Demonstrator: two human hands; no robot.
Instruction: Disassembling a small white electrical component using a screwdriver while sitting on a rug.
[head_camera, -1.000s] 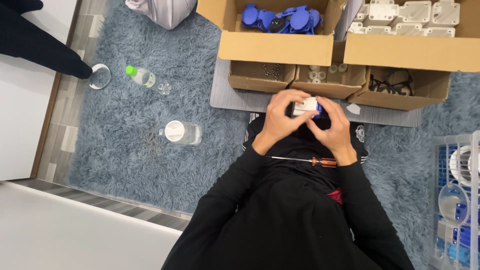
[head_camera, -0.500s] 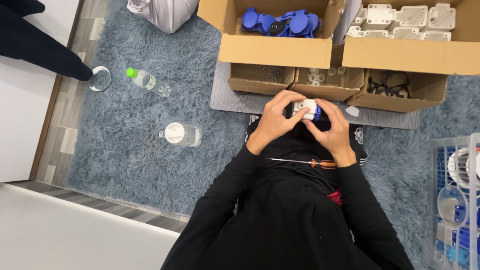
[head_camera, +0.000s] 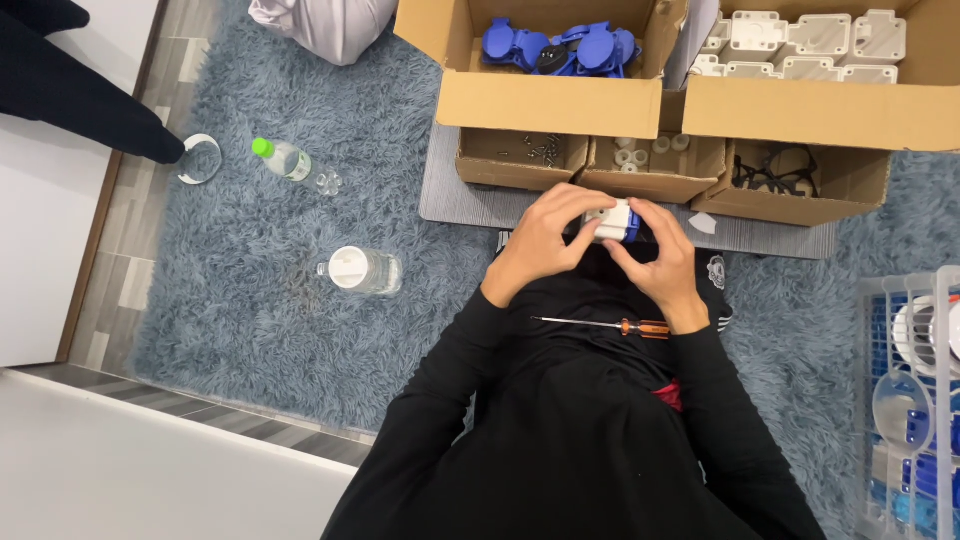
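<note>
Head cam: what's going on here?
A person in black sleeves sits on a grey shag rug and holds a small white and blue plastic part between the left hand and the right hand. A screwdriver with an orange handle lies on the lap, untouched. Ahead are cardboard boxes: one with blue parts, one with white housings, and smaller boxes of screws and rings. Two water bottles lie on the rug.
</note>
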